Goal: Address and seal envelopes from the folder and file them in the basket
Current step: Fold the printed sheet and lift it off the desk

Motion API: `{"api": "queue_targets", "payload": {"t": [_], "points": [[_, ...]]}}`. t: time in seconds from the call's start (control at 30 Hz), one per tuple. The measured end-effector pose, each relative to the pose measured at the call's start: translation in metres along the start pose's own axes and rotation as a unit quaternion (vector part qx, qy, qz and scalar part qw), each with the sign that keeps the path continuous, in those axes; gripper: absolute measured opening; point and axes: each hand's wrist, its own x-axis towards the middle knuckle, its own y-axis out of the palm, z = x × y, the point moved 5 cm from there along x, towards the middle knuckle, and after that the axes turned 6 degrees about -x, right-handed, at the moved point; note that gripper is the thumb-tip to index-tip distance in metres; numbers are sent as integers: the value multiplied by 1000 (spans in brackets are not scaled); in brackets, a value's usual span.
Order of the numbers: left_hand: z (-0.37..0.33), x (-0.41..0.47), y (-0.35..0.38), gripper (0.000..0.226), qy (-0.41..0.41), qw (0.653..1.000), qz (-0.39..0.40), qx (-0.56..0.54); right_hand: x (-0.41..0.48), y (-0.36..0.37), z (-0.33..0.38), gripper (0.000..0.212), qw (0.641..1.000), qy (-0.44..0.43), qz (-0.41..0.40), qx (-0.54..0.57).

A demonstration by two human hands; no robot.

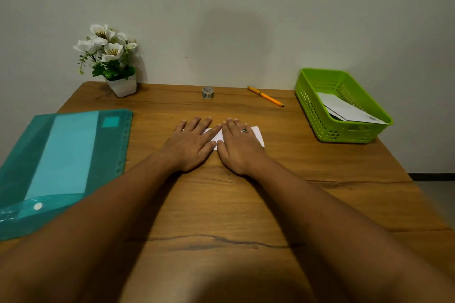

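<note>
A white envelope [257,136] lies flat in the middle of the wooden table [221,204]. My left hand [190,145] presses on its left part with straight fingers. My right hand [240,146], with a ring on one finger, presses flat on its right part. Most of the envelope is hidden under both hands. A teal plastic folder [61,162] lies at the left with a pale sheet inside. The green basket [344,130] stands at the right and holds a white envelope [349,110]. An orange pen [266,96] and a small roll of tape [208,92] lie at the back.
A white pot of artificial flowers [115,66] stands at the back left corner against the wall. The table's right edge runs just past the basket.
</note>
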Motion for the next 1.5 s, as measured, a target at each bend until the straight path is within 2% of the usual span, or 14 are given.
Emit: {"api": "queue_targets", "payload": {"t": [0.07, 0.17, 0.33, 0.47, 0.57, 0.67, 0.93, 1.0, 1.1, 1.2, 1.4, 1.5], "points": [[0, 0, 0, 59, -1, 1000, 1, 0, 0, 3, 1, 68, 999, -8, -2, 37], [5, 0, 0, 62, -10, 1000, 12, 7, -3, 7, -14, 75, 999, 7, 11, 36], [35, -11, -5, 72, -84, 996, 33, 24, -11, 9, -43, 82, 997, 61, 34, 24], [23, -8, -5, 77, -145, 988, 25, 35, -13, 9, -45, 81, 997, 69, 36, 22], [-5, 2, 0, 73, -100, 994, 12, 38, -13, 8, -43, 79, 997, 66, 38, 24], [-16, 5, 3, 67, -42, 998, 34, 23, -14, 8, -44, 79, 997, 66, 36, 27], [44, -17, -5, 71, -114, 993, 33, 25, -11, 8, -38, 89, 995, 93, 46, -6], [43, -16, -4, 71, -113, 993, 32, 23, -8, 5, -20, 85, 997, 61, 36, -12], [43, -16, -4, 70, -113, 993, 25, 20, -3, 3, 23, 72, 999, -35, 18, 15], [42, -17, -6, 70, -113, 993, 29, 17, -1, 3, 39, 69, 997, -61, 18, 32], [43, -18, -6, 72, -126, 991, 41, 17, -13, 5, -14, 82, 998, 31, 52, 30], [36, -22, -12, 73, -120, 992, 12, 33, -23, 5, -41, 88, 996, 71, 55, 26]]}}
